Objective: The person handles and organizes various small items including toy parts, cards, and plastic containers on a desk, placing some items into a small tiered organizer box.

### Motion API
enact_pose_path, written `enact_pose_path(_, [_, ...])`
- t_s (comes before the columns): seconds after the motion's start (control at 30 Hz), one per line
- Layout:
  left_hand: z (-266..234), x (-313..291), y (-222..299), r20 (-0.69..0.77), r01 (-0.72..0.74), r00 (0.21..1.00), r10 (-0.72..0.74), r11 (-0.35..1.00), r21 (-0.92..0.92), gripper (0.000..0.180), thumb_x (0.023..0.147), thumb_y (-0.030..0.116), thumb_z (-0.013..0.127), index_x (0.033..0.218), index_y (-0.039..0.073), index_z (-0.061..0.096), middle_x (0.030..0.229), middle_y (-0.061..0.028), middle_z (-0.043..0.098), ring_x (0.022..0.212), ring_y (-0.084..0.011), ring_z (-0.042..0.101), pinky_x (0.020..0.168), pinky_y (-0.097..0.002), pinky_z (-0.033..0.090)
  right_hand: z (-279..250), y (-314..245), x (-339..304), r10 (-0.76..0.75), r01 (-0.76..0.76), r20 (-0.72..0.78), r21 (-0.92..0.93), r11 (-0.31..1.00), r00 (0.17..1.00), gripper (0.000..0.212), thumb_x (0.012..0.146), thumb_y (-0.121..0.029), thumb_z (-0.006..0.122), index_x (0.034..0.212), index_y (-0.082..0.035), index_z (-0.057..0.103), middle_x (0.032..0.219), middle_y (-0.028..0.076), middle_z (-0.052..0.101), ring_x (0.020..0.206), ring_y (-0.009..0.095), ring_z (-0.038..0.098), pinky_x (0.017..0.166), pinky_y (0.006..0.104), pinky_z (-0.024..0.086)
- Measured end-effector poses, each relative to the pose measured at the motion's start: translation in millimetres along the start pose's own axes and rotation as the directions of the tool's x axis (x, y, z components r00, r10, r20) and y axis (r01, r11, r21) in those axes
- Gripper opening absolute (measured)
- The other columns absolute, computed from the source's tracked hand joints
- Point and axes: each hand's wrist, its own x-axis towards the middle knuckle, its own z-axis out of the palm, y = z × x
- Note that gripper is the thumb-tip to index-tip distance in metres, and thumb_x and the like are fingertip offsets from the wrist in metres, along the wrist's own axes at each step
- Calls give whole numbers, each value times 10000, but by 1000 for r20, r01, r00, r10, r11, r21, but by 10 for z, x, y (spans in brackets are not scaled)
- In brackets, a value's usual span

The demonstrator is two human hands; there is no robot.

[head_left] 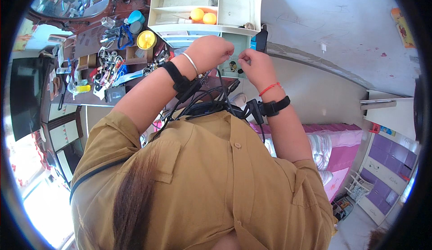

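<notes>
My left hand (209, 52) is raised in front of me with its fingers curled in and pressed together. Close to its right, my right hand (258, 69) is pinched, thumb against fingers. A small gap separates the two hands; whatever they grip, if anything, is too small or hidden to name. Just beyond them is a white compartmented organizer (243, 7) with two orange balls, a left ball (197, 14) and a right ball (209, 19), in one section. Behind my fingers shows a pale greenish shelf (240, 43) with a small dark item (233, 65) on it.
On the left, a dark dresser (85, 41) carries much clutter, a yellow tub (146, 39) and a turquoise lid (135, 16) beneath a mirror (67, 2). Black cables (220, 90) hang between my wrists. A pink-covered bed (342, 146) and purple-and-white cabinet (387, 169) stand right.
</notes>
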Motion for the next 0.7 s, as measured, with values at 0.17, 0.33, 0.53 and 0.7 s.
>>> enact_pose_path(0.17, [53, 127, 45, 74, -24, 997, 14, 989, 147, 104, 813, 150, 578, 895, 117, 634, 819, -113, 657, 802, -327, 636, 692, -434, 512, 108, 104, 39, -191, 171, -38, -302, 938, 981, 95, 820, -153, 588, 818, -69, 632, 780, 164, 649, 772, 348, 635, 660, 456, 509])
enact_pose_path(0.33, [106, 159, 63, 164, 70, 982, -95, 986, 154, 121, 781, 167, 627, 887, 112, 648, 790, -110, 649, 793, -331, 627, 693, -438, 499, 83, 88, 23, -201, 191, 9, -359, 914, 980, 112, 829, -154, 550, 817, -78, 631, 764, 164, 634, 759, 359, 629, 654, 467, 506])
enact_pose_path(0.53, [160, 54, 74, 247, 49, 967, -55, 998, 27, 99, 757, 150, 638, 843, 126, 681, 793, -104, 670, 779, -317, 642, 694, -415, 511, -7, 81, -76, -223, 252, 120, -379, 890, 967, 125, 829, -143, 528, 815, -82, 637, 771, 153, 636, 766, 349, 636, 657, 460, 512])
enact_pose_path(0.7, [203, 36, 98, 330, 39, 940, -82, 990, 136, 95, 750, 136, 630, 817, 125, 698, 798, -110, 673, 791, -312, 655, 689, -413, 523, 62, 176, -90, -240, 289, 173, -377, 880, 955, 89, 809, -137, 589, 846, -88, 655, 793, 149, 635, 763, 349, 626, 659, 462, 504])
